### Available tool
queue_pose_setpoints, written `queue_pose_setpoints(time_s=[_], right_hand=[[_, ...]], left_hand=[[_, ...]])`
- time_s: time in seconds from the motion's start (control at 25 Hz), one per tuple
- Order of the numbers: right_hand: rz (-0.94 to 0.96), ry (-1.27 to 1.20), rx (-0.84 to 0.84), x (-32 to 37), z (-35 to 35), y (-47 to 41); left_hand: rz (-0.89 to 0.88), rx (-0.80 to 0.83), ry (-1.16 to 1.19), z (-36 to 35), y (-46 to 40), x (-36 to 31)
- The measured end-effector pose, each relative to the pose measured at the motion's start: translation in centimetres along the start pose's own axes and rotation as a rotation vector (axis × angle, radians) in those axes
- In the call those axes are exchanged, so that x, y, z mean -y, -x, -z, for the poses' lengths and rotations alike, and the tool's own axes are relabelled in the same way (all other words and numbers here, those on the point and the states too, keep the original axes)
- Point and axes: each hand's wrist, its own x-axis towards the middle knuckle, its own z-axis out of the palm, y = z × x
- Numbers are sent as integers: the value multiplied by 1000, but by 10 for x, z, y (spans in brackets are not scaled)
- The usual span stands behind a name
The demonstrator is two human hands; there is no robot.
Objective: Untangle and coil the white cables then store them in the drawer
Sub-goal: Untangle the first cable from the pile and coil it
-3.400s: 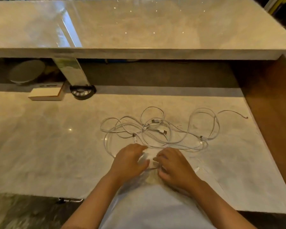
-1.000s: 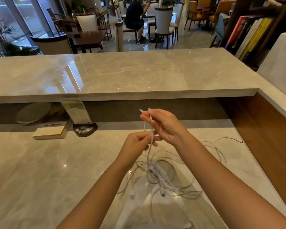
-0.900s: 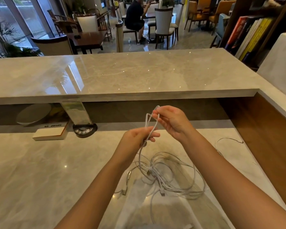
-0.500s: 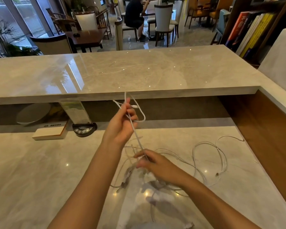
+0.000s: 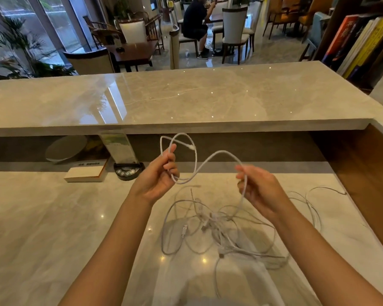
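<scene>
Lower marble counter (image 5: 42,228), pale grey, glossy w/ small light spots. On it: tangle of white cables (image 5: 219,228) at centre-right, loops overlapping, one USB plug (image 5: 184,230) lying at its left side, a thin strand (image 5: 325,188) trailing twd the right edge by the wood side panel (image 5: 363,173). At the back left, a closed book (image 5: 85,174) lying flat, just beside a black round base (image 5: 128,171) holding a clear sign stand (image 5: 117,149).

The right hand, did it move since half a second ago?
Yes. The right hand rose off the tangled cables on the desk and swung right, now holding a cable strand level with the left hand.
</scene>
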Motion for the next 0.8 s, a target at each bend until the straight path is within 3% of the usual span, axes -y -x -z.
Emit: queue_pose_setpoints(time_s=[0.12, 0.2, 0.28, 0.36, 0.4, 0.48, 0.6, 0.64, 0.72, 0.8], right_hand=[[-39, -327, 18, 38, -6, -6], [-27, -180, 40, 52, -1, -9], [7, 148, 49, 60, 7, -9], [46, 506, 31, 65, 20, -5], [61, 637, 16, 68, 26, -3], [72, 796, 25, 75, 32, 2], [28, 872, 179, 81, 23, 4], [13, 878, 236, 81, 16, 3], [23, 879, 305, 80, 3, -1], [81, 875, 289, 81, -1, -5]], left_hand=[[79, -124, -97, 7, 2, 24], [209, -219, -409, 16, 5, 45], [334, -260, -1154, 20, 11, 60], [464, -134, -1967, 13, 29, 55], [510, -47, -2137, 1, 38, 46], [463, 67, -2008, -27, 53, 23], [-289, -23, -1807, -62, 38, 13], [-385, 20, -1750, -71, 27, 17], [-305, 190, -1598, -82, 12, 33], [-183, 236, -1330, -80, 6, 43]])
